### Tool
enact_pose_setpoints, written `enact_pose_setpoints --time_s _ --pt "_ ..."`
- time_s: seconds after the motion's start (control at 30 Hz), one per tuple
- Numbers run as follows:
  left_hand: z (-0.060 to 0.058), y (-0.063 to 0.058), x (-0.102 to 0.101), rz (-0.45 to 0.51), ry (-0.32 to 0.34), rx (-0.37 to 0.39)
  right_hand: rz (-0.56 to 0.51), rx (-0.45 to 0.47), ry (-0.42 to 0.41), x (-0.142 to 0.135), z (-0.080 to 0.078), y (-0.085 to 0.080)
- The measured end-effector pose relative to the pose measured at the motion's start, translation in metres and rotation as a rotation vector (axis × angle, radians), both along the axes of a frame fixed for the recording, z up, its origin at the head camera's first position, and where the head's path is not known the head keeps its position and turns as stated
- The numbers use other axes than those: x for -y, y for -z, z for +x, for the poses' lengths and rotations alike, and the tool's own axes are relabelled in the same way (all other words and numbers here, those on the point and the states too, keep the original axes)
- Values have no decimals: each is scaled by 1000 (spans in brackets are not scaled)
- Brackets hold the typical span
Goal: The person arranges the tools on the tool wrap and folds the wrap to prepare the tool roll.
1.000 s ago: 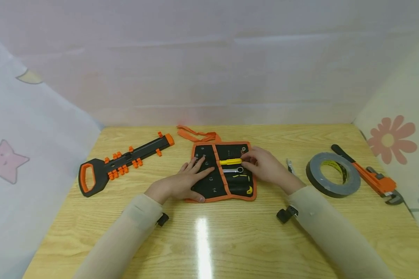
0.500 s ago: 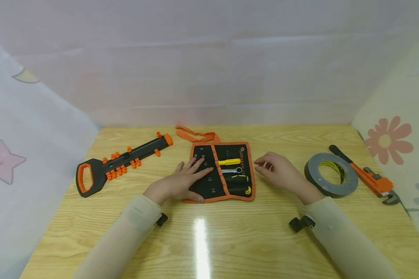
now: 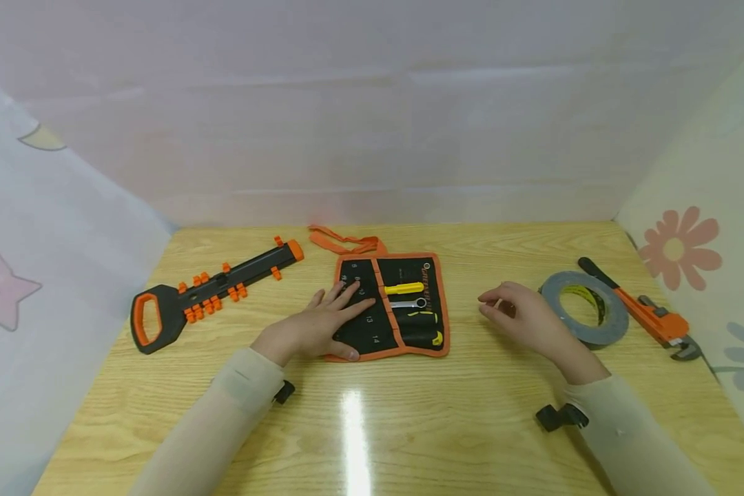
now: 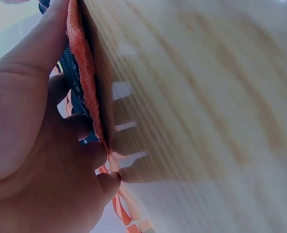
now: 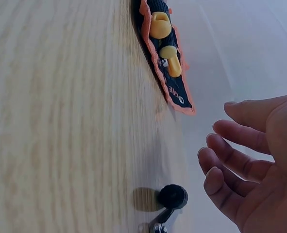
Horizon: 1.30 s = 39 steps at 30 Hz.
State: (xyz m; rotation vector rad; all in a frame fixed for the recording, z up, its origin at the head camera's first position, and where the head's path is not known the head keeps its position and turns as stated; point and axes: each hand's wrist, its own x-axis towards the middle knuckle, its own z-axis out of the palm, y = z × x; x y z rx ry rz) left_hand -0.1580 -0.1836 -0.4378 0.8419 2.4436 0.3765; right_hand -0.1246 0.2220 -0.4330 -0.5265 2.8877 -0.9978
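A black tool roll with orange trim lies unfolded in the middle of the table, with numbers on its left pockets. My left hand rests on its left half, fingers spread and thumb at the lower edge. In the right half's pockets sit a yellow-handled tool, a wrench with a ring end and a black-and-yellow handle. My right hand hovers to the right of the roll, fingers loosely bent and holding nothing. Near it, in the right wrist view, lies a small tool with a round black end.
Left of the roll lies a black-and-orange holder with clips. A roll of grey tape sits behind my right wrist, with an orange pipe wrench beyond it. An orange tie strap trails from the tool roll's top.
My right hand has let go of the yellow-handled tool and moved right, away from the tool roll. My left hand stays on the roll. The view has shifted slightly.
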Motion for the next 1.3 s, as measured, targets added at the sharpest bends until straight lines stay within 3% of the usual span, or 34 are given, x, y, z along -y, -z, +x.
enact_pose_setpoints --time_s 0.7,1.3 --pt "1 -1 0 3 13 11 47 57 131 -25 21 7" --pt "-2 2 2 -7 14 17 137 165 233 -25 24 13"
